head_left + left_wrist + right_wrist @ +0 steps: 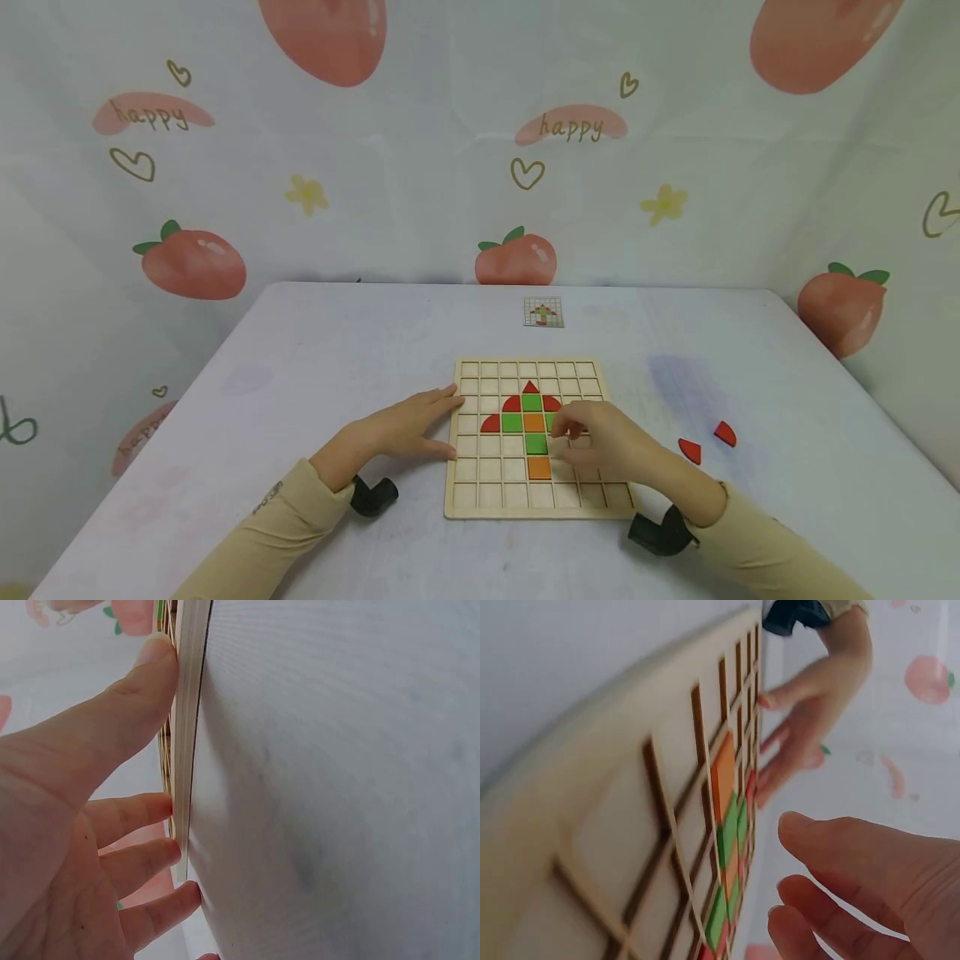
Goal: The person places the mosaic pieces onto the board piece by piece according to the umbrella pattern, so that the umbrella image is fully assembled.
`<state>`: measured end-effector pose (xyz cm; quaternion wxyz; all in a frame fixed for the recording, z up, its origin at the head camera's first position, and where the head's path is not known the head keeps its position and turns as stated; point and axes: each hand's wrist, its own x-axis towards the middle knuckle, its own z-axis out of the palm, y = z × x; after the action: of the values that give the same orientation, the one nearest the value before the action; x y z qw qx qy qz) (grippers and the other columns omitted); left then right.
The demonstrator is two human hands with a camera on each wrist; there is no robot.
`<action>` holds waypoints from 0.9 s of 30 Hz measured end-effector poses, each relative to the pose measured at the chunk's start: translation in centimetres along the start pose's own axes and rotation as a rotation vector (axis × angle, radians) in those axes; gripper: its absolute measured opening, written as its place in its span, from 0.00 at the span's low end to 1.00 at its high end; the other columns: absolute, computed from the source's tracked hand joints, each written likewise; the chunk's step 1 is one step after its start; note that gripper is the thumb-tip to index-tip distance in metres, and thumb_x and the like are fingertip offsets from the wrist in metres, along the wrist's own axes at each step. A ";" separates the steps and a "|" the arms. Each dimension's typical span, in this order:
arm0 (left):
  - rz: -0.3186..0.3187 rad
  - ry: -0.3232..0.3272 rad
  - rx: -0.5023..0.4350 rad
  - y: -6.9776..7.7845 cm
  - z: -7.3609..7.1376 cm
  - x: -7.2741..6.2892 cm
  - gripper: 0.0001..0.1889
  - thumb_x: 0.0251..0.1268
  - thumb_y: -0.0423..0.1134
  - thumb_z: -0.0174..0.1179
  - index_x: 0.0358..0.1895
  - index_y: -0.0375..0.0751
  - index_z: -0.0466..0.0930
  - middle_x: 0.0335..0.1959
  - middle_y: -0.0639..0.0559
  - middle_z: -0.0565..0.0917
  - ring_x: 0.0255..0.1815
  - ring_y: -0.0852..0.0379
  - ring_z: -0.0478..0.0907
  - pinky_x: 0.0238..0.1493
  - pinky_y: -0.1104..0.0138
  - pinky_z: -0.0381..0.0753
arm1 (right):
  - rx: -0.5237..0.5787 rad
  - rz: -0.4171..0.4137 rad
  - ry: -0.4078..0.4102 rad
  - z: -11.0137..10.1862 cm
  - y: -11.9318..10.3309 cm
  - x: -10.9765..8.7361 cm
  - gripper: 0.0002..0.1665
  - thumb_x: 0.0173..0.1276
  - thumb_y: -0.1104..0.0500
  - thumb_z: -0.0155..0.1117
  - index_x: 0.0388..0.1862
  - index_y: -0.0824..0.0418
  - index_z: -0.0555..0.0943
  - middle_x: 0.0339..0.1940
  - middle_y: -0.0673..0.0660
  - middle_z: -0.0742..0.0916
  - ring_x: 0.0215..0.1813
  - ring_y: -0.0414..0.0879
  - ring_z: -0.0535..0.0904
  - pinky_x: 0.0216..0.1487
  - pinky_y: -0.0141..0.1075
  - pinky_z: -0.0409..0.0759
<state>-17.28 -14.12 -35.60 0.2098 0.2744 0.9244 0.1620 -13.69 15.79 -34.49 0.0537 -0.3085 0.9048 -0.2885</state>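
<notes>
A wooden grid board [525,513] lies on the table, holding green and orange squares, red quarter-circles and a red triangle [529,387]. My left hand [405,423] rests at its left edge, thumb and fingertips against the wooden side in the left wrist view. Over the board's right half hovers my right hand [603,437], fingers loosely bent, hiding part of the grid. In the right wrist view, thumb and fingers stand apart with nothing between them. The lowest orange square [539,468] sits below a green square [536,443], left of the right hand.
Two loose red quarter-circle pieces, one nearer [690,451] and one farther [725,433], lie right of the board. Behind it lies a small pattern card [543,312] showing a similar coloured figure. A printed cloth [420,167] hangs behind the table.
</notes>
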 end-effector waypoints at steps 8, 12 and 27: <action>-0.008 -0.002 -0.007 0.0 0.0 0.0 0.42 0.58 0.55 0.61 0.71 0.40 0.56 0.76 0.43 0.50 0.76 0.43 0.49 0.74 0.51 0.54 | 0.009 0.163 0.047 -3.0 3.3 -1.9 0.08 0.57 0.59 0.69 0.34 0.58 0.79 0.34 0.50 0.84 0.36 0.39 0.75 0.32 0.27 0.76; -0.007 -0.003 -0.004 -0.1 0.0 0.1 0.42 0.57 0.56 0.61 0.72 0.40 0.55 0.76 0.43 0.50 0.76 0.43 0.49 0.74 0.51 0.54 | -0.012 0.226 0.053 -4.2 5.0 -3.3 0.12 0.55 0.57 0.70 0.36 0.60 0.80 0.36 0.52 0.84 0.35 0.37 0.76 0.32 0.28 0.76; 0.001 -0.001 -0.001 -0.2 0.0 0.1 0.43 0.57 0.56 0.61 0.71 0.40 0.56 0.76 0.43 0.50 0.76 0.43 0.50 0.74 0.51 0.55 | -0.020 0.356 -0.016 -5.7 8.9 -6.8 0.16 0.50 0.56 0.74 0.32 0.63 0.78 0.28 0.51 0.81 0.25 0.34 0.71 0.25 0.27 0.73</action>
<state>-17.43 -14.22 -35.75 0.2104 0.2748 0.9241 0.1623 -14.45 28.29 -35.26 0.1078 -0.1462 0.9476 -0.2628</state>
